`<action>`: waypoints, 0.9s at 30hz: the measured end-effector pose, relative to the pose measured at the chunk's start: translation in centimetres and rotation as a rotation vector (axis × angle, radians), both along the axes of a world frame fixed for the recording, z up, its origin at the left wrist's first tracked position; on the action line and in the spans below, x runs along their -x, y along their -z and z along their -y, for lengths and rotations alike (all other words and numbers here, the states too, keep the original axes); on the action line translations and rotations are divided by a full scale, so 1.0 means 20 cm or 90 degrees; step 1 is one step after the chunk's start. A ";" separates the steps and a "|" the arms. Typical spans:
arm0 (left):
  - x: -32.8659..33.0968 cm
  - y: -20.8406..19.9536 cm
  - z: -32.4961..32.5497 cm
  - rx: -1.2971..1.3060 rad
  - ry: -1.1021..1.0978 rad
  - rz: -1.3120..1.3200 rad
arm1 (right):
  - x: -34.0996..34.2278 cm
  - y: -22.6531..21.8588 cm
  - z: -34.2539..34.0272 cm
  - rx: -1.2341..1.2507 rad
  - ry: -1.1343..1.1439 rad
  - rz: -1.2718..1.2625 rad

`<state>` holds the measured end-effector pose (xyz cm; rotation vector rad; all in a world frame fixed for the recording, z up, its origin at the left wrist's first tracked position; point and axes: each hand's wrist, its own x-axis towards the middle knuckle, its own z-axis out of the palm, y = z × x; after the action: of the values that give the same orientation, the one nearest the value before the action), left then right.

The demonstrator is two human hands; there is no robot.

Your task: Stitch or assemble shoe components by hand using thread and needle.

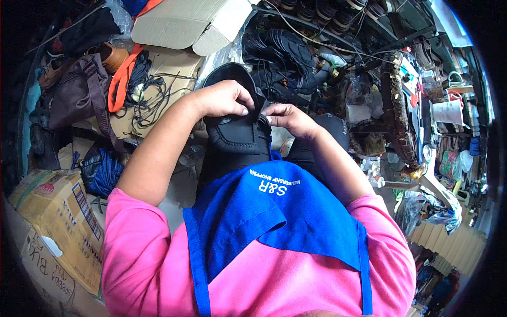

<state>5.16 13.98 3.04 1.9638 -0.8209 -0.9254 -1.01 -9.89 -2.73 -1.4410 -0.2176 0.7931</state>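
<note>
A black shoe (235, 136) with a line of stitching across its front lies over my lap, its rounded opening pointing away from me. My left hand (226, 99) reaches across its upper part, with fingers curled and pinched at the shoe's edge. From the other side my right hand (293, 119) pinches the same edge between thumb and forefinger. A dark flap (257, 103) of the shoe stands up between the two hands. Whether a thread or needle is in the fingers is too small to tell. Below the hands spreads my blue apron (311, 222).
To the left are a brown cardboard box (63, 216), a dark purple bag (79, 95) and an orange strap (122, 79). Cardboard (193, 26) and tangled black cords (148, 100) lie ahead. Several dark shoes and soles (282, 50) are piled beyond. Cluttered shelves with a white cup (448, 112) stand right.
</note>
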 end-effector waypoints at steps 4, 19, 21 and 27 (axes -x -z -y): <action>-0.02 0.00 0.00 -0.003 0.027 -0.076 | 0.02 0.00 0.01 -0.031 0.018 -0.068; -0.04 -0.04 0.15 -0.083 -0.005 0.069 | 0.07 0.09 0.01 -0.076 0.106 -0.122; -0.05 -0.03 0.16 -0.082 0.014 0.068 | 0.07 0.08 0.00 -0.072 0.099 -0.094; -0.08 -0.02 0.16 -0.097 0.060 0.078 | 0.05 0.01 0.01 -0.006 0.128 0.017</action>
<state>6.69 10.86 3.44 2.1459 -0.9431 -0.9532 -2.10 -10.07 -2.84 -1.4400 -0.0947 0.6079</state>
